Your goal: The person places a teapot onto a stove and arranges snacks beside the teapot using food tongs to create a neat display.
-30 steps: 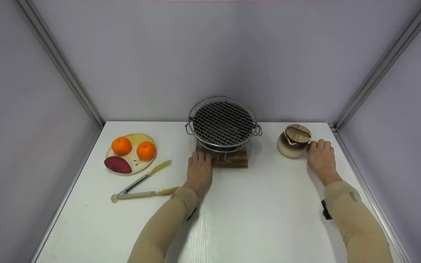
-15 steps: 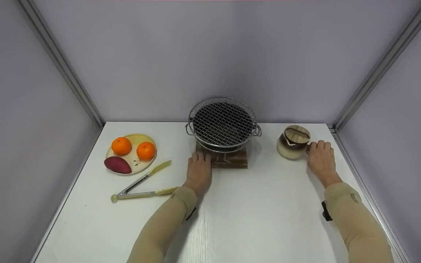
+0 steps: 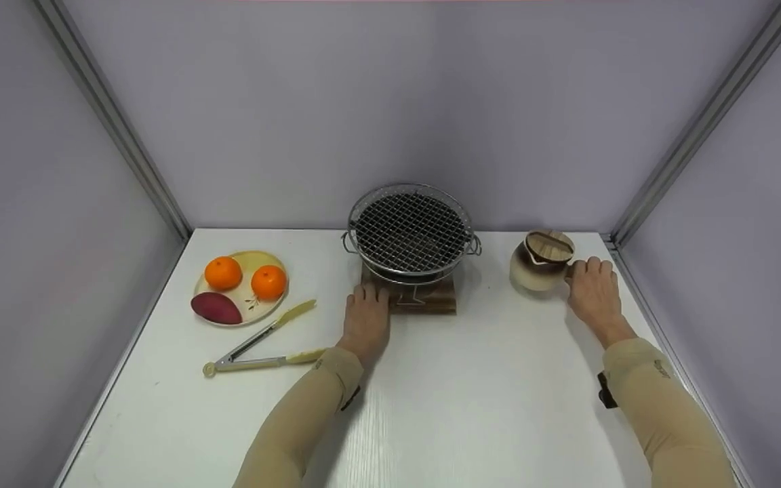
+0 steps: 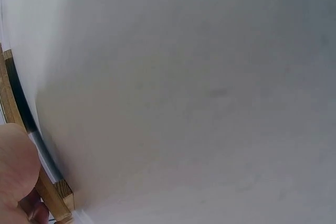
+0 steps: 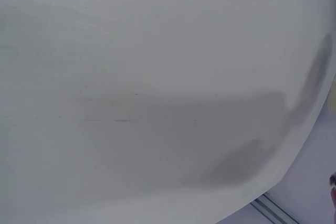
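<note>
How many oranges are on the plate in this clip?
2: one orange at the plate's left rear, the other orange to its right, both behind the sweet potato. None seems hidden.

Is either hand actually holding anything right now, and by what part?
Nothing is held. The left hand lies flat by the wooden base; the right hand rests beside the pot.

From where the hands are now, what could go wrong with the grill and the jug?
1. The grill sits raised on a small wooden base; the left hand touches that base, so a push might tip the grill.
2. The jug has a wooden lid, perhaps loose; the right hand rests against the jug, and a tilt could drop the lid.
3. The jug stands near the table corner.
</note>
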Demonstrator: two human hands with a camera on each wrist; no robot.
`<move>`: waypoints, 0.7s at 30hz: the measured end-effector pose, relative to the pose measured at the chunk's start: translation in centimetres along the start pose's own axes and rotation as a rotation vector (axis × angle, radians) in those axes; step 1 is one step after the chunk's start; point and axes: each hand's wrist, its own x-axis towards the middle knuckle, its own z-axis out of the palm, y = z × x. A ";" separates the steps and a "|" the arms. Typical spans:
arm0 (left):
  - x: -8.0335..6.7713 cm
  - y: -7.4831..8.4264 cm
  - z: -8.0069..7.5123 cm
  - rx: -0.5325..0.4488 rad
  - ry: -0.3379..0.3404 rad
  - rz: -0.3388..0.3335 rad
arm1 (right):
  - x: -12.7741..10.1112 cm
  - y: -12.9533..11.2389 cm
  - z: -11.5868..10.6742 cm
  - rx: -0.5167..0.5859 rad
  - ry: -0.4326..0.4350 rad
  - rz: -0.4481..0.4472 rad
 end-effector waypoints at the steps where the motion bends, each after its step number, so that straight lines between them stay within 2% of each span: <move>1: 0.0 0.0 0.0 -0.004 0.007 0.001 | 0.2 -0.1 -0.1 0.008 0.006 -0.002; 8: 0.1 0.0 -0.2 -0.021 -0.032 -0.002 | 1.3 -1.1 -1.3 0.031 0.037 -0.002; 15: 0.2 0.0 0.1 -0.019 -0.047 -0.011 | 2.1 -1.8 -2.8 0.031 0.027 -0.009; 21: 0.2 0.0 0.1 -0.034 -0.035 -0.010 | 2.6 -2.0 -4.0 0.023 0.027 -0.024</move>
